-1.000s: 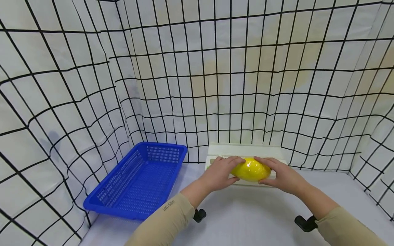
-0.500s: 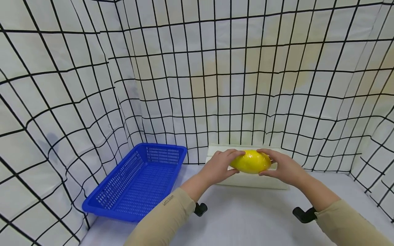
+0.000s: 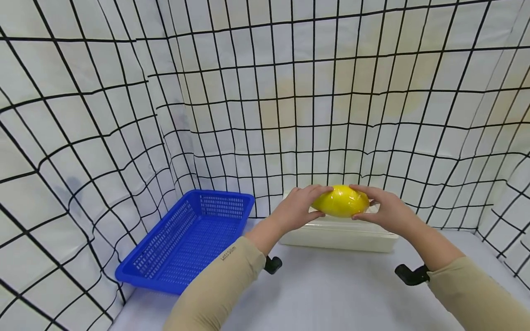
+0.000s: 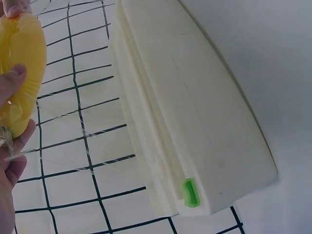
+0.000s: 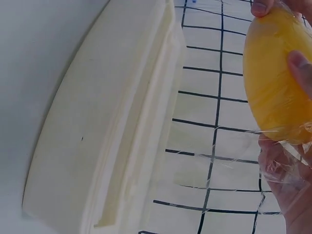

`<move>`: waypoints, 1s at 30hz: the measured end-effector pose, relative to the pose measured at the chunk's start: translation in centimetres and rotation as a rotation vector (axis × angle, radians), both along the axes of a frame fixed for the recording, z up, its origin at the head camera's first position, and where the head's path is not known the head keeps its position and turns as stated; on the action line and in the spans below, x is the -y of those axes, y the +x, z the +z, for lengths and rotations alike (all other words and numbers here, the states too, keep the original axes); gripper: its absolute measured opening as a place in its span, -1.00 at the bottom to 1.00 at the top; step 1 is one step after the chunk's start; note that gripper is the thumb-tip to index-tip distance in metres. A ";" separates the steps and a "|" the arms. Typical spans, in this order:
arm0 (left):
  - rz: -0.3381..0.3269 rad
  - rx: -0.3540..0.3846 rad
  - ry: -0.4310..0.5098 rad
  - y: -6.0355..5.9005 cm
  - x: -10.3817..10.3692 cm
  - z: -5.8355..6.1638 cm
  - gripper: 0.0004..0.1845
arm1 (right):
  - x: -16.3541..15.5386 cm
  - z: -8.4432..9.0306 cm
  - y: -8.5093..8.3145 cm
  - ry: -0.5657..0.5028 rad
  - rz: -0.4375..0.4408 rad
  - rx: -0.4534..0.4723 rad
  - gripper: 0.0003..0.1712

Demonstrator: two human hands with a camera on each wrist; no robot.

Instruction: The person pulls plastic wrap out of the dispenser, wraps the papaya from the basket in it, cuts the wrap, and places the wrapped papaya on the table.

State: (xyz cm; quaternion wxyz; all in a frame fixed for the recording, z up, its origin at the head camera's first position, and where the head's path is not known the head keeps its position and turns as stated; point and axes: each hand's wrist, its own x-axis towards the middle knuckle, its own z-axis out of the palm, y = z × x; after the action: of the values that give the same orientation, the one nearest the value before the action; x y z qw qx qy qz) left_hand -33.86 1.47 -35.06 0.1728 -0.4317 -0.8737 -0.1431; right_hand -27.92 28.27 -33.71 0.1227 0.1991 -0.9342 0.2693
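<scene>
A yellow oval fruit (image 3: 341,201), wrapped in shiny clear plastic film, is held up between both hands. My left hand (image 3: 295,210) grips its left end, thumb below and fingers on top. At the other end my right hand (image 3: 388,212) grips it the same way. Just behind and below is a long off-white cling film dispenser (image 3: 339,236), partly hidden by the hands and fruit. A small green slider (image 4: 191,192) sits at one end of it in the left wrist view. Creased clear film (image 5: 229,157) spans between fruit and dispenser in the right wrist view.
A blue plastic basket (image 3: 182,248) stands to the left on the white tabletop (image 3: 331,294). Black wire grid panels (image 3: 314,96) backed with white sheeting rise behind and at both sides. Black wrist mounts (image 3: 411,275) stick out beneath the forearms.
Both hands have raised the wrapped fruit upward, keeping their grip at its two ends. The dispenser now shows its front face more, where its top showed before. The basket stays put.
</scene>
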 end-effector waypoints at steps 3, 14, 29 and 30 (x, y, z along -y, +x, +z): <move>-0.002 0.015 -0.008 0.0 0.0 0.6 -0.24 | 0.0 0.4 0.0 -0.002 0.014 -0.014 -0.08; -0.004 0.021 0.002 0.5 0.0 2.5 -0.23 | -0.4 1.9 -0.1 0.002 0.085 -0.097 -0.09; -0.017 -0.020 0.015 0.4 0.3 4.6 -0.22 | -0.1 4.2 0.2 0.008 0.088 -0.128 -0.10; -0.015 -0.016 0.018 0.5 0.4 4.8 -0.22 | 0.0 4.4 0.3 0.004 0.087 -0.130 -0.11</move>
State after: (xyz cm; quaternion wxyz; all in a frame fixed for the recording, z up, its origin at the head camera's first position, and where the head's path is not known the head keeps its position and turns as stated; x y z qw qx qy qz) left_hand -33.37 1.10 -30.22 0.1824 -0.4378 -0.8677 -0.1486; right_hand -27.67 28.32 -29.35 0.1712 0.2568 -0.9152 0.2591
